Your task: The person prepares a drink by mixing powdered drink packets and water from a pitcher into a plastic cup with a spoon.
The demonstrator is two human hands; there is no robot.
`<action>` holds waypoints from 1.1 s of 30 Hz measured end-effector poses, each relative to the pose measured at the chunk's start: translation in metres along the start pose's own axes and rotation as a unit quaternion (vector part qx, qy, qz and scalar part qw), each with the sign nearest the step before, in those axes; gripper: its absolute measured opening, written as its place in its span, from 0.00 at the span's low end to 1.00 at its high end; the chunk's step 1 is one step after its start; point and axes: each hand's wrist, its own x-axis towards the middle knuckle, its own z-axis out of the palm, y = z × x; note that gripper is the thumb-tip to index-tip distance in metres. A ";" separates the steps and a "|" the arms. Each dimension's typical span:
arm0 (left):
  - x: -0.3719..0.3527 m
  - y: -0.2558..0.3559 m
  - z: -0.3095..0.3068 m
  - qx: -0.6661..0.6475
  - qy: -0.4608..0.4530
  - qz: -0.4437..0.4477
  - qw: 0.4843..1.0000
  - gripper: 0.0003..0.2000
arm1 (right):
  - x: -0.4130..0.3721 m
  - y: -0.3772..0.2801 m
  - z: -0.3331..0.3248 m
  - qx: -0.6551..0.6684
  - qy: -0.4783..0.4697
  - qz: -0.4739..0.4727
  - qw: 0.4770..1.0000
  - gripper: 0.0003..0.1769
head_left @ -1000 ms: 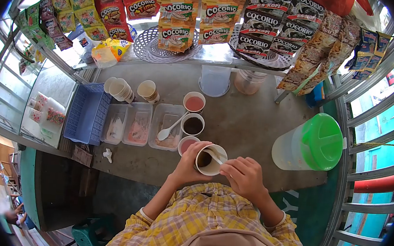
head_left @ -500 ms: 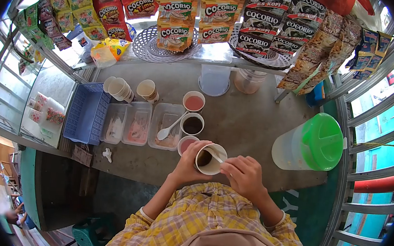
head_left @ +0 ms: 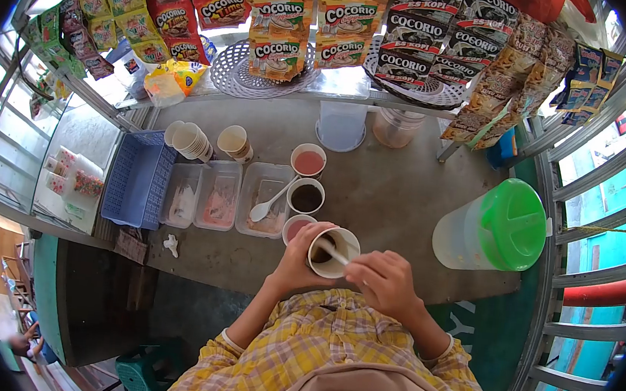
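A paper cup (head_left: 351,240) with dark liquid at its bottom is held tilted in my left hand (head_left: 297,260), whose fingers wrap its left side. My right hand (head_left: 384,280) pinches the handle of a pale spoon (head_left: 335,253) that reaches down into this cup. Just beyond my left hand stands a cup of pink liquid (head_left: 296,227), partly hidden by the fingers. Behind it are a cup of dark liquid (head_left: 305,196) and another cup of pink liquid (head_left: 308,161).
Left are plastic tubs (head_left: 217,196), one holding a white spoon (head_left: 261,211), stacked paper cups (head_left: 190,142) and a blue basket (head_left: 136,180). A green-lidded container (head_left: 493,226) stands right. Sachets (head_left: 416,33) hang above. A person (head_left: 26,345) is far off at lower left.
The spoon has shifted inside the cup, and my right hand has moved slightly left. My left hand still holds the cup in nearly the same place.
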 end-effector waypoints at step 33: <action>0.009 0.018 -0.017 -0.161 -0.094 -0.060 0.981 0.45 | 0.003 -0.007 -0.025 0.037 -0.027 -0.014 0.999 0.09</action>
